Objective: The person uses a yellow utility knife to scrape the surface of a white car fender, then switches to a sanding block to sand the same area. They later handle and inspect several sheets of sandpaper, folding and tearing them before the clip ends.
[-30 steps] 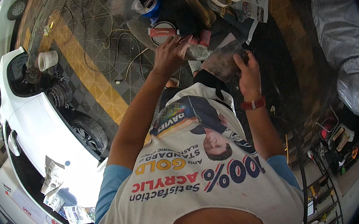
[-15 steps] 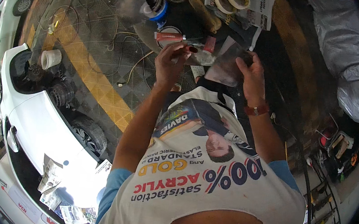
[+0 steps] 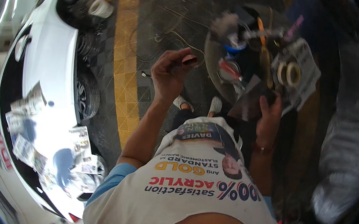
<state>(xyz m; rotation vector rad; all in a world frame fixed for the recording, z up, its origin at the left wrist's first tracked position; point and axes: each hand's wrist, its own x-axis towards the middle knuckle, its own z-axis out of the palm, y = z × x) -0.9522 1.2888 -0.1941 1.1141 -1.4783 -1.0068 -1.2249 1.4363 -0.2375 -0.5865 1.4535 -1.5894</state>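
Observation:
My left hand (image 3: 168, 74) is raised over the floor, left of a round-edged work surface. Its fingers are pinched on a small dark red piece (image 3: 189, 60), whose exact kind I cannot make out. My right hand (image 3: 270, 119) grips a flat grey sheet (image 3: 249, 101) by its right side, thumb on top. The sheet is tilted and covers part of the work surface. Just beyond it lies a red tube (image 3: 230, 69) across a round can lid. Two rolls of masking tape (image 3: 293, 74) rest on newspaper near the right hand.
The work surface (image 3: 212, 56) also holds a blue-rimmed container (image 3: 234, 47) and an orange-handled tool (image 3: 261, 32). On the left stands a white car (image 3: 55, 53), with newspaper (image 3: 29, 103) on it and a wheel (image 3: 85, 94) alongside. A white bucket (image 3: 101, 8) sits beyond. Silvery sheeting (image 3: 350, 118) hangs at right.
My view has turned left toward the car, so the work surface now appears farther right. My left hand has moved away from the red tube, still pinching the small piece. The right keeps the sheet.

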